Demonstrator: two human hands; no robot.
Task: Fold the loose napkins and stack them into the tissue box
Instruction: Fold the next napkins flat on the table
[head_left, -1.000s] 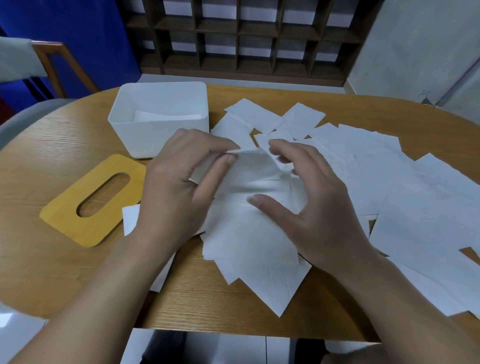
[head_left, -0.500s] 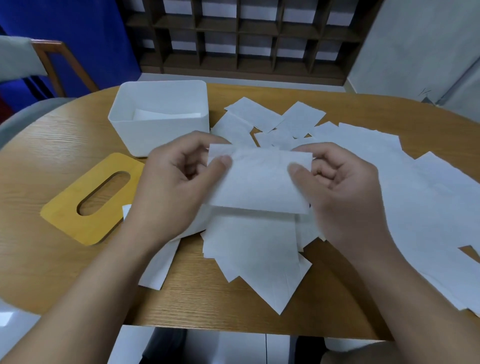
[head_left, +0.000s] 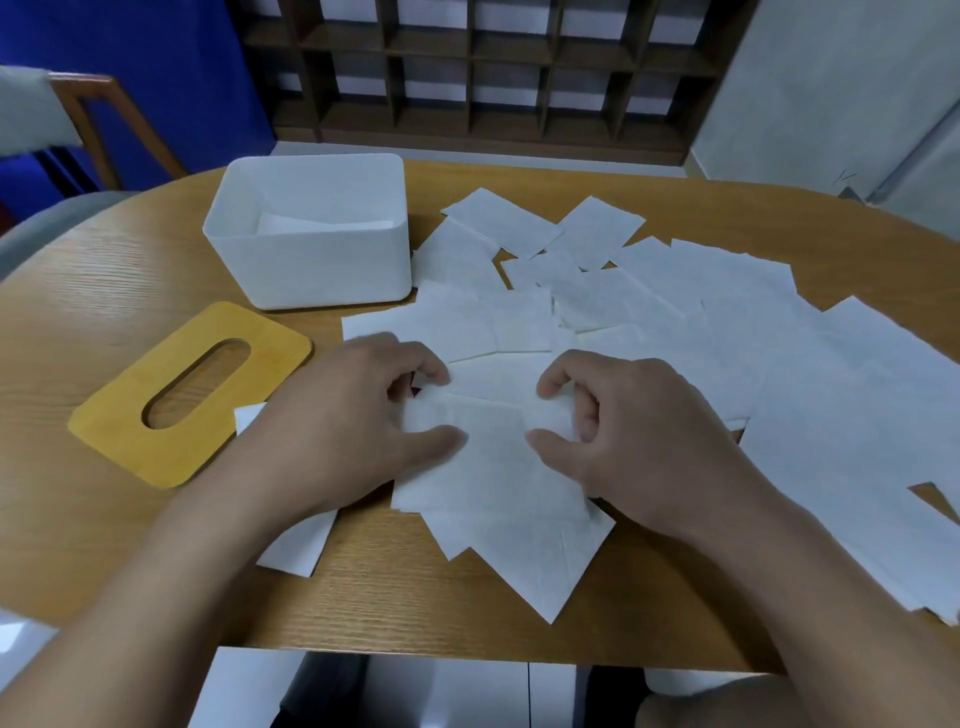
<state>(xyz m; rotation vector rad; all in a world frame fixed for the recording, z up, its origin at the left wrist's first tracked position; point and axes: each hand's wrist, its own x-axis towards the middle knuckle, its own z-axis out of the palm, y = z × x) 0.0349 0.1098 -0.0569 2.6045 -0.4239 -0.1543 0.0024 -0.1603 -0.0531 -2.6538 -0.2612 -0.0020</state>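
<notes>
Folded white paper napkin (head_left: 488, 415), held up half second ago, now down on surface, front-right of white plastic tissue box (head_left: 311, 260). Left hand (head_left: 337, 431), right hand (head_left: 639, 431) pinch its ends. Crease done; boxing follows.

Oval wooden surface (head_left: 104, 322) carries white tissue box (head_left: 322, 270), yellow slotted lid (head_left: 171, 415) beside it, and scattered loose napkins (head_left: 727, 332).
</notes>
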